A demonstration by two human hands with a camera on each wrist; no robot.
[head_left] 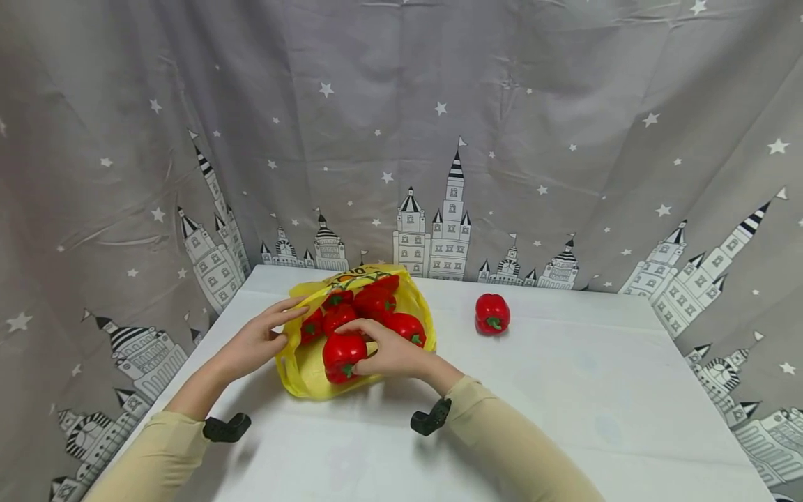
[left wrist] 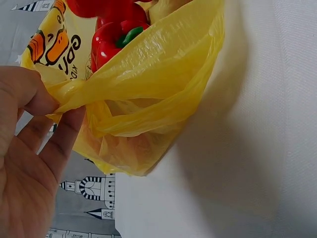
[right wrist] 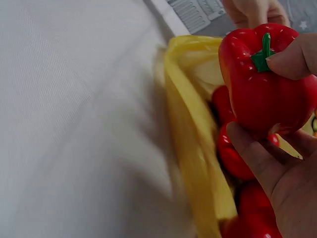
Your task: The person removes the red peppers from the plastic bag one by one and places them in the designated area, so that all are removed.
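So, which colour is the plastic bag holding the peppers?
Yellow; the bag shows best in the left wrist view.

— Is there any writing you can read here?

— Only on your yellow bag (left wrist: 148, 74). In the left wrist view its far left side carries dark printed letters beside an orange figure, turned sideways; "GO" is about all you can make out. The head view shows the same print, too small to read.

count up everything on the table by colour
red peppers: 7, one held in the right hand at, five in the bag, e.g., one loose on the table at
yellow bag: 1, edge pinched by the left hand
total: 8
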